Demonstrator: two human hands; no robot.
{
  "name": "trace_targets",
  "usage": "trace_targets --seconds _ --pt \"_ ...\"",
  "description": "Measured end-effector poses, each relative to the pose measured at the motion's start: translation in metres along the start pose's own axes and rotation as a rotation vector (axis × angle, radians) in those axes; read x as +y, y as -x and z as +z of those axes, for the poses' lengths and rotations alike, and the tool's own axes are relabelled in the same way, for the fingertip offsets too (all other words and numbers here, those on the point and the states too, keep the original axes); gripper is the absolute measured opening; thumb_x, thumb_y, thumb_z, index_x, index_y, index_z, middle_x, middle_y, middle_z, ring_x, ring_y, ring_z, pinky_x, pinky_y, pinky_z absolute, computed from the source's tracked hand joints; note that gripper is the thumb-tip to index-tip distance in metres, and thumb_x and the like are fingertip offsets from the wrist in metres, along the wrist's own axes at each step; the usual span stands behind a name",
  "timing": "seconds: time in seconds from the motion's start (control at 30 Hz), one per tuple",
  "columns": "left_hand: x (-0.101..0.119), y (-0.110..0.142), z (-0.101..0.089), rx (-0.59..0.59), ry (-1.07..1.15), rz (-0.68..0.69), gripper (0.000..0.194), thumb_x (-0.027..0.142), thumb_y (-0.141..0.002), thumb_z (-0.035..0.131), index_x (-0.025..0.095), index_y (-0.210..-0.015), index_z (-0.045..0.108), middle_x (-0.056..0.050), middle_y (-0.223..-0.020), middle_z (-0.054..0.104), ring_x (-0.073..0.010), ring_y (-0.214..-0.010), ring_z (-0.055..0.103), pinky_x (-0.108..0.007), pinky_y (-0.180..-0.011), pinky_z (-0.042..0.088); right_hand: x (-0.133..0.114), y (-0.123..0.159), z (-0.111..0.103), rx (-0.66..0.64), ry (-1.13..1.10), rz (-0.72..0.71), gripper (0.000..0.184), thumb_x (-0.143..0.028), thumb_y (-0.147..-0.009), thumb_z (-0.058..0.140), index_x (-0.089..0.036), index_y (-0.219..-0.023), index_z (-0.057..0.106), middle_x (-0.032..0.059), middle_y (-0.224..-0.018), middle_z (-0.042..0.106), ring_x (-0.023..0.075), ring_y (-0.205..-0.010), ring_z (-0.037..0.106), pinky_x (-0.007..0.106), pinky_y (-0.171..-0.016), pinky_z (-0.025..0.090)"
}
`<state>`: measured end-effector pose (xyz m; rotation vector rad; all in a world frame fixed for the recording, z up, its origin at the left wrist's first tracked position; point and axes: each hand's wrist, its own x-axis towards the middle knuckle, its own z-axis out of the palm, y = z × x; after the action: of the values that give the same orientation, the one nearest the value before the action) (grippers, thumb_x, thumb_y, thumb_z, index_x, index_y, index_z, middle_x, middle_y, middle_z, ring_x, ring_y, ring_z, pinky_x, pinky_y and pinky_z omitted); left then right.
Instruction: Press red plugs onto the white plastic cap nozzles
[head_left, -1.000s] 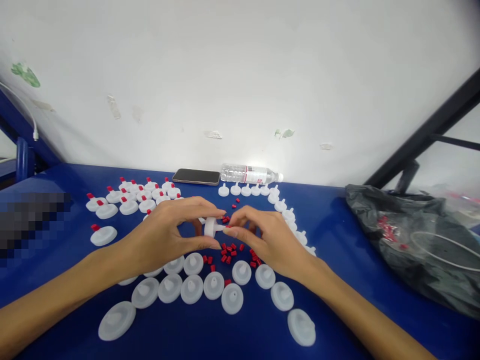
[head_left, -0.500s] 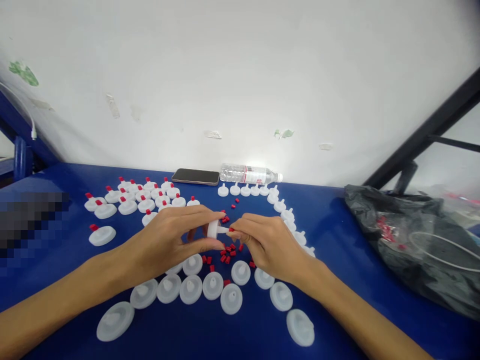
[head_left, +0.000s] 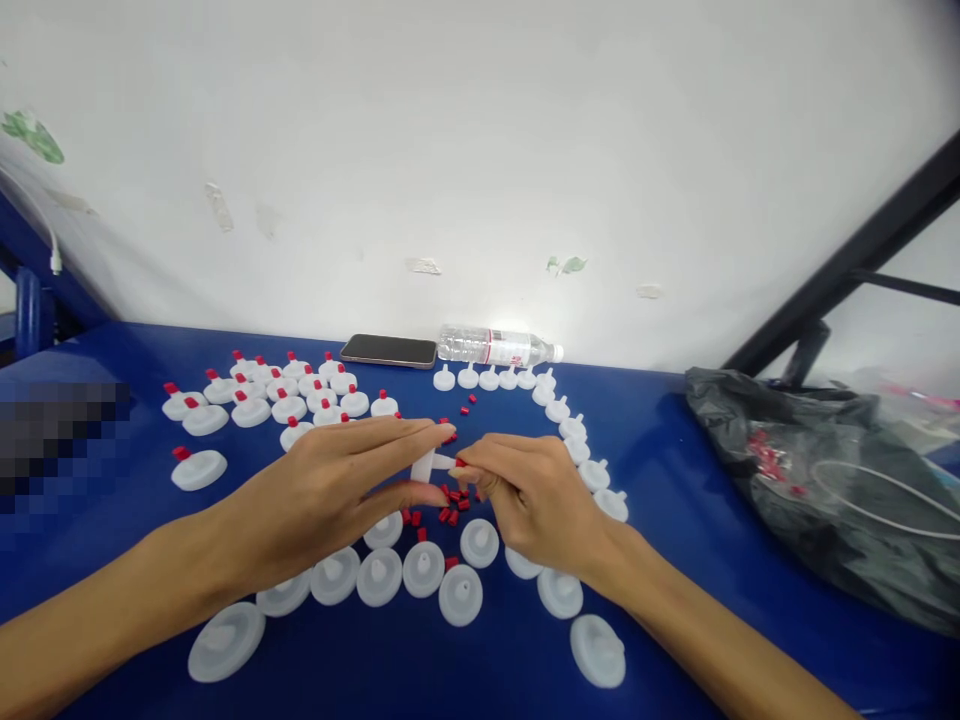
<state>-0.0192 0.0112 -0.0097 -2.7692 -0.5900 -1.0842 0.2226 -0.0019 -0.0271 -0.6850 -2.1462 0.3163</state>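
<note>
- Two bare hands meet near the middle of the head view; clock positions below are counted around the white disc they hold.
- The left hand (head_left: 311, 490) comes in from 8 o'clock, pinching the rim of the held disc (head_left: 423, 467) between fingers above and thumb below. The disc stands on edge, its narrow spout pointing to 3 o'clock.
- The right hand (head_left: 536, 500), arm reaching in from 4 o'clock, has thumb and fingertips pinched around a small red cap (head_left: 459, 463) at the spout's tip. How far the cap covers the spout is hidden by the fingers.
- Loose red caps (head_left: 454, 517) lie at 5 o'clock on the blue surface (head_left: 652, 450), with a couple more near 1 o'clock.
- Capped discs (head_left: 250, 412) cluster between 9 and 10 o'clock, red tips up; one sits apart at 9.
- Uncapped discs (head_left: 379, 578) curve from 8 round to 4 o'clock below the hands; others form an arc from 12 to 3.
- A phone (head_left: 388, 350) lies flat at 11 o'clock; beside it, at 1, a clear bottle (head_left: 499, 347) rests on its side.
- At 3 o'clock, well apart, a dark plastic bag (head_left: 720, 410) lies under a clear bag (head_left: 780, 460) holding red pieces.
</note>
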Motion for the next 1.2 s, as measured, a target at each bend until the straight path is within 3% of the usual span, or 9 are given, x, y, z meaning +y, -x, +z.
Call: trace_targets --seconds 0.17,0.3,0.47,0.57,0.67,0.93,1.2 --pt "0.001 -0.002 0.006 -0.029 0.047 -0.11 0.036 0.03 -0.1 0.065 0.022 -0.135 0.06 -0.009 -0.123 0.076 -0.0225 -0.109 0.075 -0.034 -0.091 0.065 -0.009 -0.005 -0.005 -0.03 0.041 0.063 0.026 -0.016 -0.103 0.05 -0.018 -0.078 0.058 -0.0022 -0.068 0.058 0.0094 -0.06 0.049 0.024 -0.057 0.037" --pt "0.001 -0.005 0.008 -0.086 0.017 -0.048 0.02 0.023 -0.102 0.061 0.02 -0.122 0.063 -0.009 -0.116 0.075 -0.0207 -0.105 0.074 -0.033 -0.087 0.063 -0.012 -0.009 -0.004 -0.025 0.135 0.081 0.03 -0.02 -0.1 0.051 -0.019 -0.071 0.051 -0.0047 -0.062 0.049 0.0079 -0.054 0.036 0.026 -0.052 0.028" --pt "-0.006 -0.007 0.002 -0.101 -0.047 -0.066 0.019 0.02 -0.101 0.06 0.022 -0.119 0.065 -0.008 -0.113 0.072 -0.0208 -0.103 0.067 -0.037 -0.091 0.058 -0.007 -0.008 -0.004 -0.037 0.159 0.097 0.035 -0.023 -0.103 0.049 -0.019 -0.068 0.043 -0.0059 -0.059 0.043 0.0073 -0.052 0.032 0.026 -0.052 0.025" --pt "-0.017 -0.008 -0.002 -0.018 -0.151 -0.175 0.016 0.023 -0.1 0.06 0.023 -0.112 0.071 -0.011 -0.123 0.065 -0.0229 -0.105 0.062 -0.038 -0.088 0.055 -0.005 -0.007 -0.009 0.008 0.17 0.109 0.039 -0.024 -0.105 0.049 -0.02 -0.067 0.04 -0.0065 -0.057 0.039 0.0071 -0.051 0.029 0.027 -0.052 0.024" --pt "-0.03 -0.008 -0.006 0.038 -0.215 -0.314 0.019 0.035 -0.1 0.061 0.024 -0.103 0.076 -0.011 -0.115 0.062 -0.0241 -0.1 0.06 -0.038 -0.082 0.054 -0.004 -0.007 -0.014 0.048 0.203 0.117 0.04 -0.024 -0.105 0.049 -0.02 -0.066 0.04 -0.0064 -0.056 0.037 0.0073 -0.05 0.029 0.027 -0.051 0.024" --pt "-0.04 -0.006 -0.01 -0.076 -0.129 -0.566 0.028 0.045 -0.102 0.055 0.025 -0.112 0.072 -0.005 -0.112 0.076 -0.0275 -0.108 0.065 -0.041 -0.092 0.05 -0.004 -0.005 -0.012 0.017 0.257 0.063 0.041 -0.024 -0.105 0.049 -0.019 -0.065 0.04 -0.0067 -0.054 0.036 0.0077 -0.05 0.024 0.028 -0.049 0.022" --pt "-0.043 -0.007 -0.013 -0.178 -0.233 -0.66 0.029 0.048 -0.096 0.053 0.025 -0.099 0.071 -0.006 -0.099 0.078 -0.03 -0.09 0.068 -0.04 -0.077 0.048 -0.004 -0.005 -0.013 0.0 0.288 0.046 0.042 -0.024 -0.104 0.05 -0.019 -0.063 0.044 -0.0065 -0.052 0.038 0.0073 -0.048 0.023 0.027 -0.047 0.02"
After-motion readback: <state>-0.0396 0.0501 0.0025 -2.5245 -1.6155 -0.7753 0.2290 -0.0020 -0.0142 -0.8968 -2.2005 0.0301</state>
